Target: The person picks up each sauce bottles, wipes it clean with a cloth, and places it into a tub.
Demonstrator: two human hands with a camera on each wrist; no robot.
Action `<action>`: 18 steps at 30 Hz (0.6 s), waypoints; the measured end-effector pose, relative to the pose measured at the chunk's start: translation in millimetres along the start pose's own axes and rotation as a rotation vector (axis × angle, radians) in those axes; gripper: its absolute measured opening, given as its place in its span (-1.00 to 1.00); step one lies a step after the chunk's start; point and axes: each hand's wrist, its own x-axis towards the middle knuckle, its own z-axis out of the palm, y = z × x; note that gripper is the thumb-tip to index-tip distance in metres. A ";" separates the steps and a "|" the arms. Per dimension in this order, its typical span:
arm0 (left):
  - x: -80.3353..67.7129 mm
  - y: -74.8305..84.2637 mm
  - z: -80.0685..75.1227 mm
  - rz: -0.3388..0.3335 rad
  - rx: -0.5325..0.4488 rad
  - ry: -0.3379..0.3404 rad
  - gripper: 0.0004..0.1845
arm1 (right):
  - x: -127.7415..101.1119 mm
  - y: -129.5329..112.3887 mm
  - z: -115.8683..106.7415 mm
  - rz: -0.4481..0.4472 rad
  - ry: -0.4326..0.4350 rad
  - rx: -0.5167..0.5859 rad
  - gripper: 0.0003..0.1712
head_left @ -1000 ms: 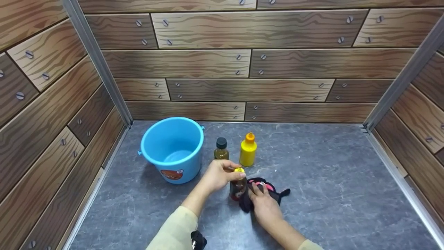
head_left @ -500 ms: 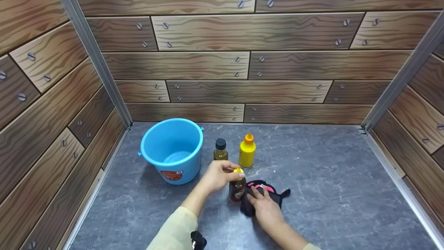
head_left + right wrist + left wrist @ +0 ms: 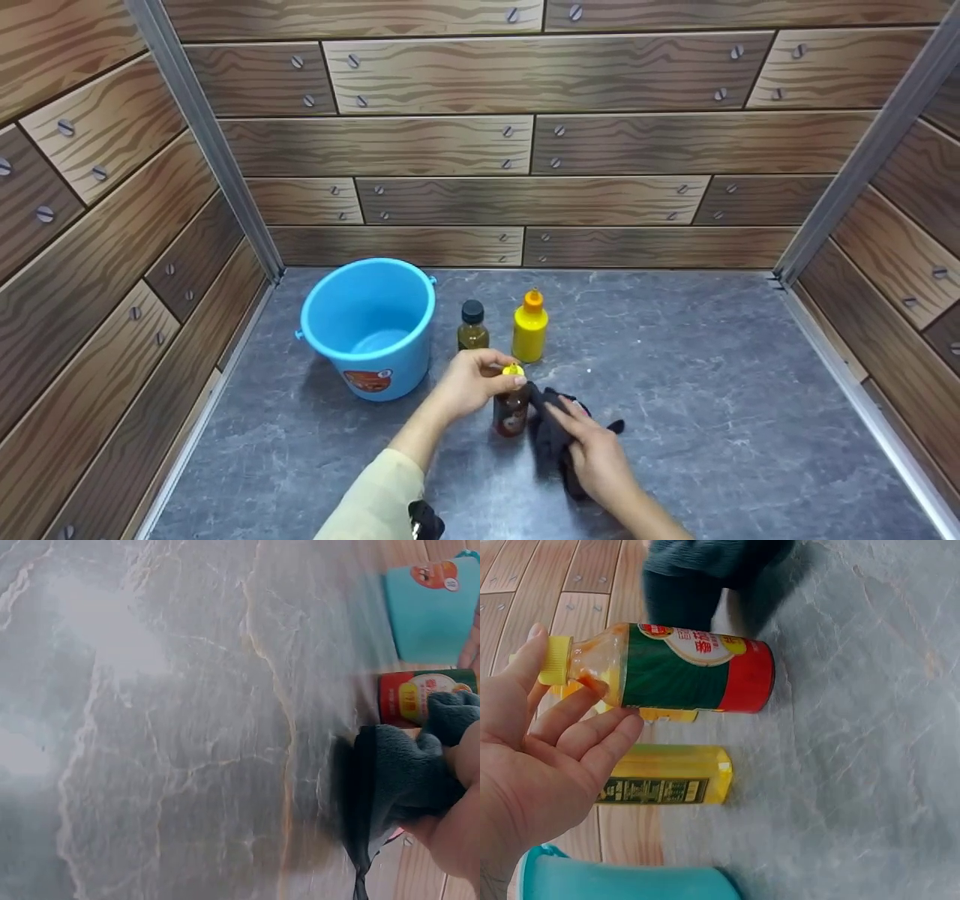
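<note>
With thumb and fingertips, my left hand [image 3: 466, 381] holds a sauce bottle [image 3: 511, 417] by its yellow cap [image 3: 554, 660]. The bottle is upright on the table, its green and red label facing the left wrist camera. Just right of it, my right hand [image 3: 602, 459] grips a dark fleecy cloth [image 3: 550, 439] with a small pink part and a black loop. In the right wrist view the cloth [image 3: 405, 772] is bunched under the fingers, close against the sauce bottle [image 3: 397, 699]. The palm side of the right hand is hidden.
Behind the left hand stands an oil bottle [image 3: 472, 335] with a black cap, partly hidden. A yellow squeeze bottle [image 3: 529, 337] with an orange nozzle stands beside it. To the left is a blue bucket [image 3: 401, 367]. Wood-patterned walls [image 3: 435, 146] enclose the grey tabletop [image 3: 697, 382].
My right hand, flat on the cloth before, now has it gathered up, with one end raised toward the bottle's neck and its pink side mostly hidden. The left hand stays on the cap.
</note>
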 end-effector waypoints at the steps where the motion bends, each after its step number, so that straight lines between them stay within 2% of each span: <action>1: 0.2 0.2 0.5 0.005 -0.006 -0.014 -0.79 | 0.2 -0.2 -2.3 0.003 0.030 0.003 -0.25; 4: 0.3 0.8 1.7 0.019 -0.013 -0.051 -0.80 | 2.2 -1.1 -8.7 0.010 0.110 0.017 -0.21; 8: -1.1 1.0 2.2 0.031 0.009 -0.089 -0.81 | 5.7 -3.6 -16.6 0.025 0.173 0.033 -0.18; 13: -2.5 1.9 1.8 0.028 0.049 -0.121 -0.75 | 8.9 -7.6 -24.7 0.030 0.195 0.057 -0.19; 18: -4.2 3.3 3.4 0.053 0.046 -0.106 -0.62 | 11.0 -9.6 -29.0 0.012 0.207 0.083 -0.19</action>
